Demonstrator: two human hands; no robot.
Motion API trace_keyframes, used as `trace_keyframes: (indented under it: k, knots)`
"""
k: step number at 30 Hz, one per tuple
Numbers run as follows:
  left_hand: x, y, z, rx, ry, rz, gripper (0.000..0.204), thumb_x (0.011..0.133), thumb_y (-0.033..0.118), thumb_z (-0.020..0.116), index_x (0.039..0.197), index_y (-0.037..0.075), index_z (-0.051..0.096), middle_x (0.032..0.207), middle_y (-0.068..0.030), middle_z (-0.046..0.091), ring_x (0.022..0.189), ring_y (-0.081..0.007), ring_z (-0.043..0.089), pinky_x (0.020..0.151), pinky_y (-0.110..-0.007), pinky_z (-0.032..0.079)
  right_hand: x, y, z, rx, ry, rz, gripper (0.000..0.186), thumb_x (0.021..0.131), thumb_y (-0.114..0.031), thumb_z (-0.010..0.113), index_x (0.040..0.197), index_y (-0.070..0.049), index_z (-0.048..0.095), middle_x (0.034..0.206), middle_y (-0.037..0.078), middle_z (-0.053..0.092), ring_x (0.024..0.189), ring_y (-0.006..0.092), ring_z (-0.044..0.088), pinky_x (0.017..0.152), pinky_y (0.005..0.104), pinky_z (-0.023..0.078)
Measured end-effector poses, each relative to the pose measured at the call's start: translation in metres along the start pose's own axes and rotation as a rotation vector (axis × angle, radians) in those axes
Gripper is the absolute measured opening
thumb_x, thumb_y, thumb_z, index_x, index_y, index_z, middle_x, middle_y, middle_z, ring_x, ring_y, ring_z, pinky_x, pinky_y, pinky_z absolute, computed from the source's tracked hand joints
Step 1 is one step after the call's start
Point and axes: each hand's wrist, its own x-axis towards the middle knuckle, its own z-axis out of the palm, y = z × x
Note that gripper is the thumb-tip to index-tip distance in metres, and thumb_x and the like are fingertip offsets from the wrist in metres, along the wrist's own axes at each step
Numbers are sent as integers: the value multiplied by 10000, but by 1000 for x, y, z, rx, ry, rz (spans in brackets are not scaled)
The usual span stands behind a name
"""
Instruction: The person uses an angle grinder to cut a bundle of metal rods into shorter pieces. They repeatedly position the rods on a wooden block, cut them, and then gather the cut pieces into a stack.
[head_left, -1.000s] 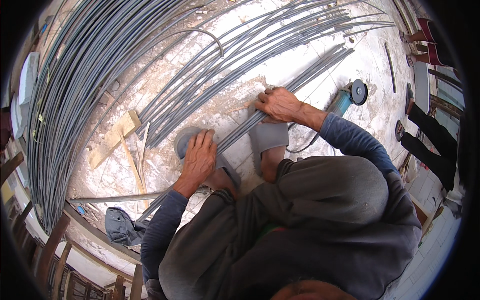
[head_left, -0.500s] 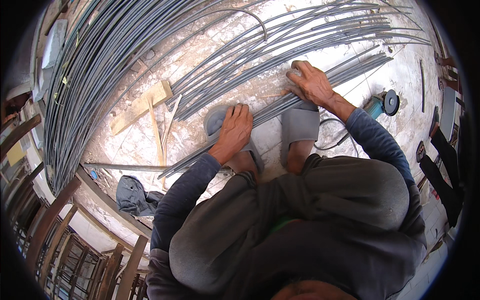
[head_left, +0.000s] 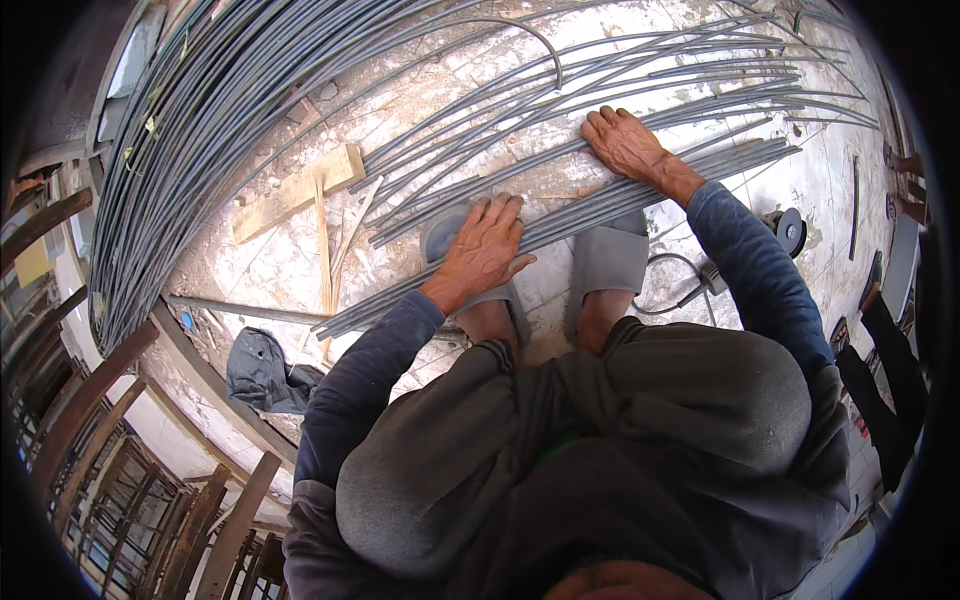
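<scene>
Thin grey metal rods lie in a near bundle across my sandals, slanting from lower left to upper right. My left hand rests over this bundle, fingers stretched forward and thumb held apart. Beyond it lies a second spread of similar rods. My right hand reaches over the near bundle to that farther group, its fingers curled down on a rod; the fingertips are partly hidden.
A large curved coil of rods fills the upper left. Near it lie a wooden block and thin wood strips. A dark cloth is at lower left. An angle grinder with its cable sits right, partly behind my sleeve. Another person's legs show far right.
My right hand has moved off the near bundle to the farther rods, its fingers now curled over. My left hand has shifted slightly right and forward, its thumb now spread. The view has shifted a little.
</scene>
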Motion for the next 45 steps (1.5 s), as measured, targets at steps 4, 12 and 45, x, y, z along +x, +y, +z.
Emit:
trace_keyframes:
  k: [4, 12, 45]
  knots:
    - [-3, 5, 4, 67, 49, -15, 473, 843, 388, 688, 1041, -38, 635, 1419, -217, 429, 1365, -357, 353, 1117, -489, 297, -1, 4, 2, 84, -57, -48, 265, 975, -276, 527, 1051, -23, 511, 983, 166, 600, 894, 351, 630, 862, 439, 492]
    - [-11, 15, 14, 316, 166, 64, 307, 890, 211, 577, 1153, 62, 630, 1543, -181, 324, 1430, -355, 291, 1115, -554, 295, 0, 17, -39, 466, -197, -64, 420, 974, -424, 521, 1075, -17, 502, 832, 215, 618, 853, 410, 618, 761, 501, 455]
    - [17, 13, 8, -51, -50, -238, 144, 772, 12, 564, 912, 10, 532, 821, -193, 624, 722, -370, 658, 648, -465, 521, -31, -88, -15, 298, 166, -94, 171, 774, -139, 592, 915, -47, 562, 807, 110, 605, 778, 291, 637, 642, 403, 531]
